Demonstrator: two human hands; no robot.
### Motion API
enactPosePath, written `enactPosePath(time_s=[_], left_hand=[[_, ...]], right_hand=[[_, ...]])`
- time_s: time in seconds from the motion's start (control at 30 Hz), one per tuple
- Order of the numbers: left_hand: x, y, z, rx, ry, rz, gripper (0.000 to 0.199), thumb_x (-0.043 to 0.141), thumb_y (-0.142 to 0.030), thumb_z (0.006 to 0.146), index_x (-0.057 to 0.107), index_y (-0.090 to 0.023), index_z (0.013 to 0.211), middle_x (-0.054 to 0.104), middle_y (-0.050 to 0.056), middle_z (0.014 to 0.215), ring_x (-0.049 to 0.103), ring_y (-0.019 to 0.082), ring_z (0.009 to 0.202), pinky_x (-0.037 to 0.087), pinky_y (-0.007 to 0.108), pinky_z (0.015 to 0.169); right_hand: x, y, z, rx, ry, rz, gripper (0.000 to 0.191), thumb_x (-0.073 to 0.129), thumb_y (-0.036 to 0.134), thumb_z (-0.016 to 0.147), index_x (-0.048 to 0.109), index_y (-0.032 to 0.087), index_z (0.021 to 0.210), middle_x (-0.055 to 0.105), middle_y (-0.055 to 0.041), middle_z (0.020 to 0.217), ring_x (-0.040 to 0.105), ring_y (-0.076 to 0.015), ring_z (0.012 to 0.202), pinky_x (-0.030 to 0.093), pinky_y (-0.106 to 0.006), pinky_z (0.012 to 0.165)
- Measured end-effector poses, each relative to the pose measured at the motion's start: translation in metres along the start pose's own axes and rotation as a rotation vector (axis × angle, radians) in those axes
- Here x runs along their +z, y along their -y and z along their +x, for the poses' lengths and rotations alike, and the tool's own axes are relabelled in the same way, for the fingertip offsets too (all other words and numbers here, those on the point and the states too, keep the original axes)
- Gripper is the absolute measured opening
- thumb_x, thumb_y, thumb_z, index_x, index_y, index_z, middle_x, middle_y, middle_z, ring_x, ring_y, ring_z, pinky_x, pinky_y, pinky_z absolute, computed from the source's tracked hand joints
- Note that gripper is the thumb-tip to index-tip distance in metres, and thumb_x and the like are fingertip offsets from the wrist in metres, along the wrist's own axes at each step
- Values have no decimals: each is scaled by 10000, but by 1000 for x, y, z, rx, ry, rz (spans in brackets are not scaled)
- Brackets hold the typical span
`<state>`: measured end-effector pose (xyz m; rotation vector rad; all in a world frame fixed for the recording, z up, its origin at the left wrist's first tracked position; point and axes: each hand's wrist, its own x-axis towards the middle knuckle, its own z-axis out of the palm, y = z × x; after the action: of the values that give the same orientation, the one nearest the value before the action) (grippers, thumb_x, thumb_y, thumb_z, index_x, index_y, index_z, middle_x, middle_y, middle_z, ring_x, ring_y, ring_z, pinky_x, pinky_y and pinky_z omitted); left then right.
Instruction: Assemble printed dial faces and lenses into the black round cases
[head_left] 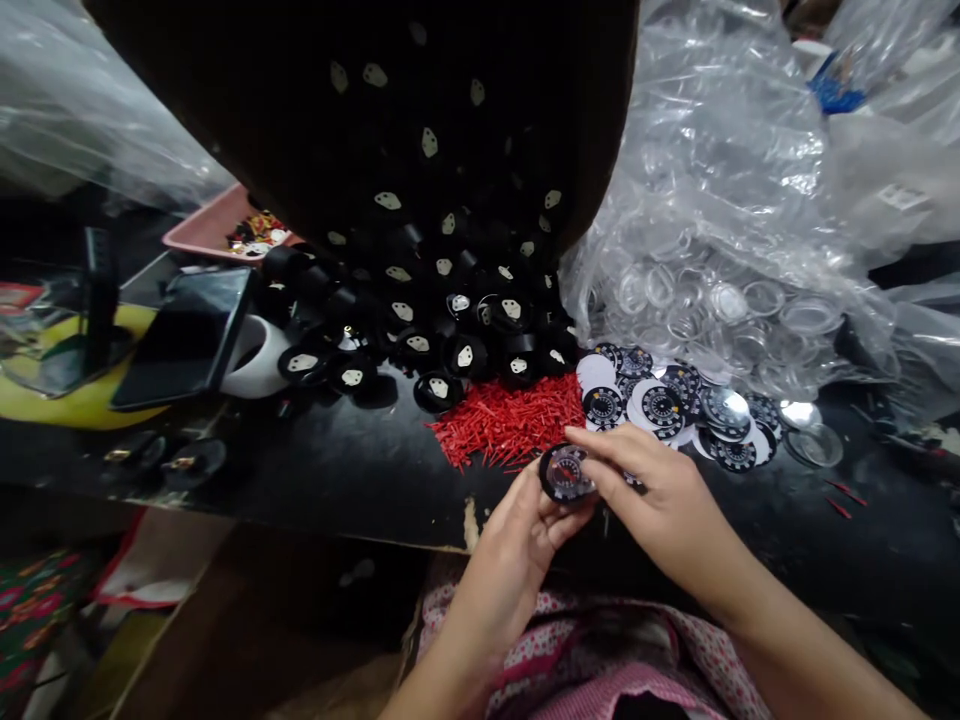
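Observation:
Just over the table's front edge, my left hand [517, 525] grips a small round dial gauge [566, 472] from below and the left. The gauge has a black rim, a printed dial face and some red at its middle. My right hand [654, 488] is closed at the gauge's right side, thumb and fingers on its rim and face. Whether a transparent cover sits over the face is hard to make out. Right behind the gauge lies a pile of red pointers [510, 420]. Printed dial discs [660, 405] are spread behind my right hand.
Black round housings [465, 355] spill from a large dark container [480, 150]. Transparent round covers [690, 300] fill a plastic bag at the right. A phone [184, 335] leans against a white ring [259, 355] on the left, near a pink tray [214, 228]. Loose pointers [840, 507] lie far right.

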<state>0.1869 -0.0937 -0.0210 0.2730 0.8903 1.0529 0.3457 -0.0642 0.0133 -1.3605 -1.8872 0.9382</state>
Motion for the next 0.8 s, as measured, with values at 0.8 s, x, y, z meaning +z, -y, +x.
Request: enactPosePath(time_s=[0.8], left_hand=[[-88, -10, -69, 178, -150, 888, 368, 648, -346, 879, 679, -323, 1244, 678, 57, 1342, 624, 298, 1250, 473, 503, 1086]], right_hand=[[24, 2, 7, -27, 174, 9, 332, 412, 378, 1042, 599, 213, 822, 659, 4, 800, 593, -147, 760, 399, -279, 736]])
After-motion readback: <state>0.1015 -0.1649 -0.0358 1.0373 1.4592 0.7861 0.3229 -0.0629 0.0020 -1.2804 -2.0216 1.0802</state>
